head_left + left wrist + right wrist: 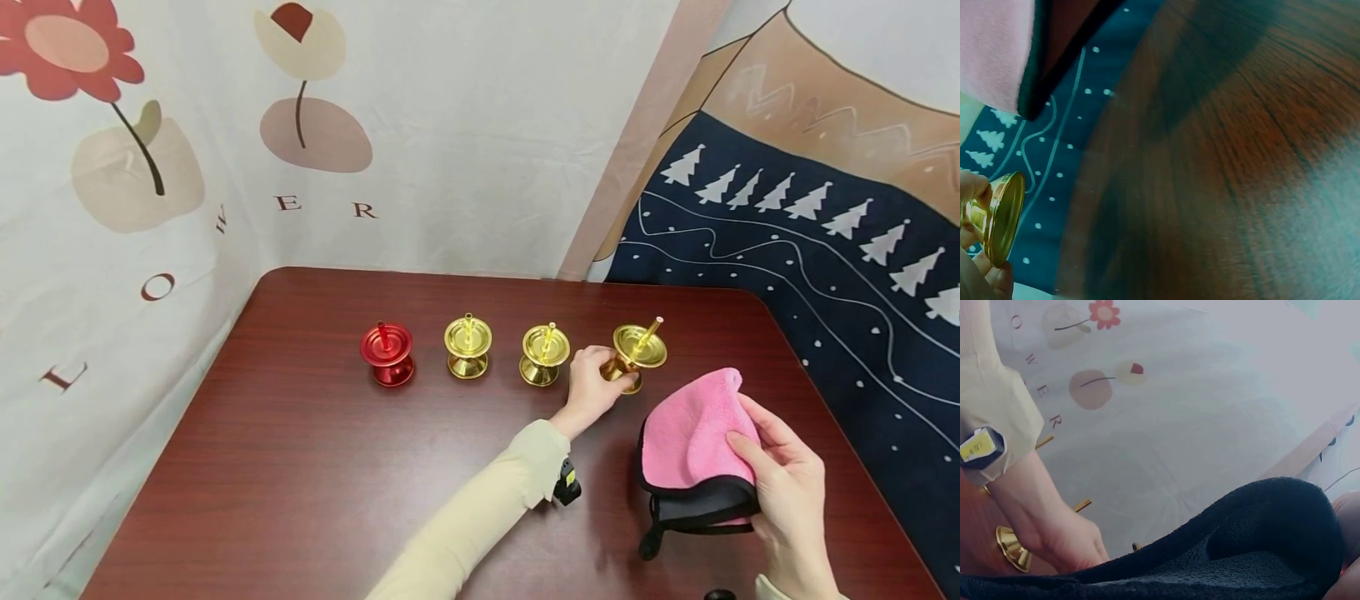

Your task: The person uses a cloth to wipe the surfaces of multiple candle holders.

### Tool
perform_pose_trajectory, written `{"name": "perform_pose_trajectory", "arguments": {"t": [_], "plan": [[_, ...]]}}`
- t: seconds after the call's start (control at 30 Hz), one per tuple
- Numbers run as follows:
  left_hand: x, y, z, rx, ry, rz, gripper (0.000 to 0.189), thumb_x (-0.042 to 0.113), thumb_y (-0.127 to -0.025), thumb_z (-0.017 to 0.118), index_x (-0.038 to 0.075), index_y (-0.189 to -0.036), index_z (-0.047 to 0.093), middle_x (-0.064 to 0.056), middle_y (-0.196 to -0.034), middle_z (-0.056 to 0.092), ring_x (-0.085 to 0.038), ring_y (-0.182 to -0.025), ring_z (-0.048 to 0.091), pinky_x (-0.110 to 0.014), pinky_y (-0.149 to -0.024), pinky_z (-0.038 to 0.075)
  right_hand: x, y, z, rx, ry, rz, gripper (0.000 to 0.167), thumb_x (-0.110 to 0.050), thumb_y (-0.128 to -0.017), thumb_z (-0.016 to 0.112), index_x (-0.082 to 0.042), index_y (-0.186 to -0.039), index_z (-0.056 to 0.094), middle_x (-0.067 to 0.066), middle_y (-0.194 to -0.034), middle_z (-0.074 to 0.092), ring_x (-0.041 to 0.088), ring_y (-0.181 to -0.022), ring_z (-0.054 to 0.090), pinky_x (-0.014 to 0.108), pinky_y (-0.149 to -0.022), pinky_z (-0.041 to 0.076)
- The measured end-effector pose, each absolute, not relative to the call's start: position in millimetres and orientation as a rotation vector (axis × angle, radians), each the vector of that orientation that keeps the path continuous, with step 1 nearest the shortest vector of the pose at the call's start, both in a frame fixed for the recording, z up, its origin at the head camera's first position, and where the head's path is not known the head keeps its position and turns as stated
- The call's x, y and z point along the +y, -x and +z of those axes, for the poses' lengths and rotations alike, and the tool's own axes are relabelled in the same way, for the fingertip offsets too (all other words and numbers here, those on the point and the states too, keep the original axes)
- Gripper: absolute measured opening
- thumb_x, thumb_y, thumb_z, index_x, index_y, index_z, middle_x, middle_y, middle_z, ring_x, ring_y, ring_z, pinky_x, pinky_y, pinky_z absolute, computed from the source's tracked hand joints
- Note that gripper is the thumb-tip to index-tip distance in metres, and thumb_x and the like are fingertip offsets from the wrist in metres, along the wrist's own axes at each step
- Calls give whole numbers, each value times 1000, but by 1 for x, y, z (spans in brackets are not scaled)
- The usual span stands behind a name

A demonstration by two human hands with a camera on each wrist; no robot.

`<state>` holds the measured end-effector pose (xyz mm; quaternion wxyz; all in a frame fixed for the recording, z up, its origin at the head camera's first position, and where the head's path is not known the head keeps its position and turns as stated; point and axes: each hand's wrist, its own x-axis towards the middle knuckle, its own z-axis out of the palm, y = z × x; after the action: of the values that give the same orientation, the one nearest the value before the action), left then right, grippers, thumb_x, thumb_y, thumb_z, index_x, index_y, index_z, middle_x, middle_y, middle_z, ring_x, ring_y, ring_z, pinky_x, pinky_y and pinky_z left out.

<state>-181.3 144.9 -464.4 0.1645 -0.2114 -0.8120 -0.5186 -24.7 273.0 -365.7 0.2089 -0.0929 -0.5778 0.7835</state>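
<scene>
My left hand (591, 385) grips the stem of the rightmost gold candle holder (639, 348), which leans to the right with its spike pointing up. In the left wrist view, fingers curl round this holder and its round base (1007, 219) shows; whether the base touches the table is unclear. My right hand (793, 483) pinches a cloth (693, 437) between thumb and fingers, pink on one side and black on the other. It hangs in front of the gripped holder, and its black side (1260, 569) fills the bottom of the right wrist view.
Left of my left hand, two more gold candle holders, one nearer (545, 354) and one farther (467, 343), stand upright in a row with a red one (387, 354). They stand on a dark red-brown table (315, 483). Printed curtains (465, 167) hang behind it.
</scene>
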Motion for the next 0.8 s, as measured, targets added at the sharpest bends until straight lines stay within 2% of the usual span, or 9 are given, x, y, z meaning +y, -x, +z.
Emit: {"name": "perform_pose_trajectory", "arguments": {"t": [0.4,0.8], "plan": [[150,181,-483,-2396,514,-1397,28,21,-68,81,5,-90,73,-6,-87,66,-18,-82,57,-23,-74,41,275,26,-370,-1591,216,2217,40,19,-85,50,-1,-118,64,4,-97,70,11,-74,64,22,-60,53],[155,184,-492,-2506,461,-1344,29,24,-70,81,7,-93,73,-4,-91,66,-18,-84,57,-23,-73,44,274,27,-370,-1611,226,2196,40,18,-85,49,-1,-118,64,4,-96,69,12,-74,64,23,-61,54]]}}
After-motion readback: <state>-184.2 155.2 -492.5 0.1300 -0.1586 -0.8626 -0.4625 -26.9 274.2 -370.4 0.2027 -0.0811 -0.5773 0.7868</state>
